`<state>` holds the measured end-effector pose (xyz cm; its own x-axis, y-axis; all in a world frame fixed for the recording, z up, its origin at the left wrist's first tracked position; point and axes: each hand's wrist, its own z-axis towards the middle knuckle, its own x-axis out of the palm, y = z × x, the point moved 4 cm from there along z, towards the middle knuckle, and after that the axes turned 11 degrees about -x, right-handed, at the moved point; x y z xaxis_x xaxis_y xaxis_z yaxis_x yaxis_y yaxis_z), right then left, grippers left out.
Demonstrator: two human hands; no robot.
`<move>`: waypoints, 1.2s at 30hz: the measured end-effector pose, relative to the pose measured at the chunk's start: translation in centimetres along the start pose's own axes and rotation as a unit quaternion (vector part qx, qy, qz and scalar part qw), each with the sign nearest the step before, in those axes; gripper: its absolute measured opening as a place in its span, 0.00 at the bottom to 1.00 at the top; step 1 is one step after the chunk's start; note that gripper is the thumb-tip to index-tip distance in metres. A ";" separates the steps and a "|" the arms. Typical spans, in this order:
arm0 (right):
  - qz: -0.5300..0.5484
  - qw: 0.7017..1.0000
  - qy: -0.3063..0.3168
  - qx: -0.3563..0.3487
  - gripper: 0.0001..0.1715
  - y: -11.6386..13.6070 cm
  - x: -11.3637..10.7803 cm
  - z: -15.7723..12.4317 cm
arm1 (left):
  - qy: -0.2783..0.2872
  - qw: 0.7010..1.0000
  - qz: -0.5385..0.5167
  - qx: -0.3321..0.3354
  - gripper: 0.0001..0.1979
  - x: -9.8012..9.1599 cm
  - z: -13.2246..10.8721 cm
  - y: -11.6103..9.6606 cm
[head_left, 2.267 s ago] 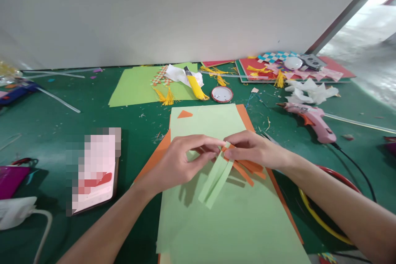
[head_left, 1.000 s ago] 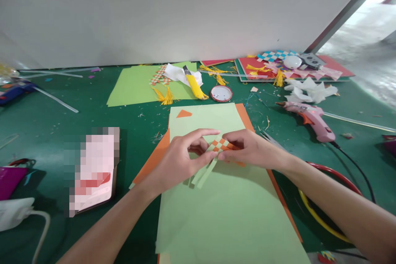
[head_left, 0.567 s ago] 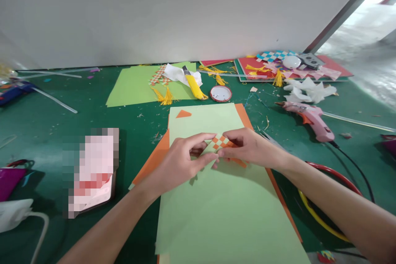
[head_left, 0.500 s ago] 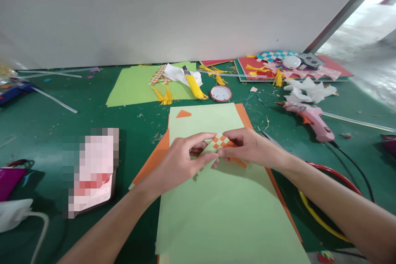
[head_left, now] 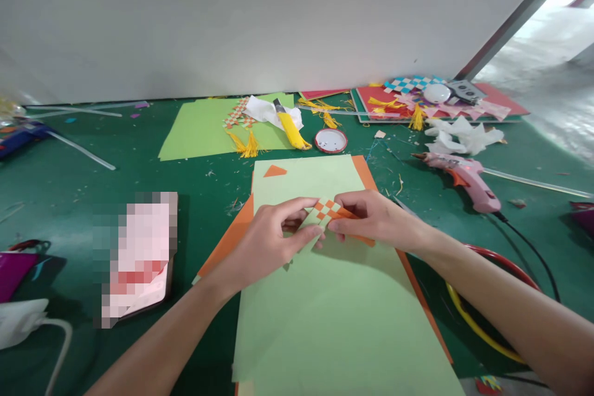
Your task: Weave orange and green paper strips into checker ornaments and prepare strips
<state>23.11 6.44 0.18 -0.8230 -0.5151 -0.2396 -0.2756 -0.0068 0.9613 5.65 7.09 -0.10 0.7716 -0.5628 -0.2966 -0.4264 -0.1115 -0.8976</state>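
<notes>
Between my two hands is a small piece of woven paper strips [head_left: 327, 211], checked in orange and pale green. Green strip ends run toward my left hand [head_left: 288, 229], whose thumb and fingers pinch them. On the other side my right hand [head_left: 359, 215] is closed on the orange strip ends, one of which sticks out below it. Both hands hold the weave just above a stack of pale green paper sheets [head_left: 338, 315]. A small orange paper scrap [head_left: 275, 171] lies on the top sheet, and orange paper [head_left: 229, 235] shows beneath.
A pink glue gun [head_left: 466, 178] with a black cord lies at right. Behind the stack are a yellow cutter [head_left: 291, 127], a round lid [head_left: 331, 140] and yellow tassels [head_left: 248, 146]. The phone [head_left: 142, 260], partly blurred out, rests at left. A wall [head_left: 232, 25] closes the back.
My left thumb has shifted slightly left and up off the weave's lower corner, showing more of the strips. The woven piece has turned and moved a little left.
</notes>
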 end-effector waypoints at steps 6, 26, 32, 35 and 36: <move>-0.017 1.000 0.014 -0.006 0.12 0.1 0.1 0.1 | -0.001 0.999 0.043 0.029 0.13 0.0 -0.2 -1.2; -0.050 0.999 0.002 -0.004 0.23 -0.3 0.5 0.2 | -0.051 0.995 0.081 0.027 0.18 -0.2 -0.2 -1.5; -0.010 1.000 -0.004 -0.017 0.19 -0.1 0.3 0.0 | -0.026 0.998 0.062 0.006 0.16 0.0 -0.2 -1.1; 0.003 1.000 0.001 -0.020 0.19 0.0 0.3 0.0 | 0.008 0.999 0.049 -0.012 0.15 0.2 -0.2 -0.7; 0.001 1.000 0.000 -0.021 0.19 0.0 0.3 0.0 | 0.016 0.999 0.041 -0.014 0.15 0.2 -0.2 -0.7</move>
<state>22.87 6.29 0.14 -0.8233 -0.5156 -0.2374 -0.2526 -0.0417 0.9667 5.99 6.93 0.49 0.7179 -0.5972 -0.3578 -0.5010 -0.0862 -0.8612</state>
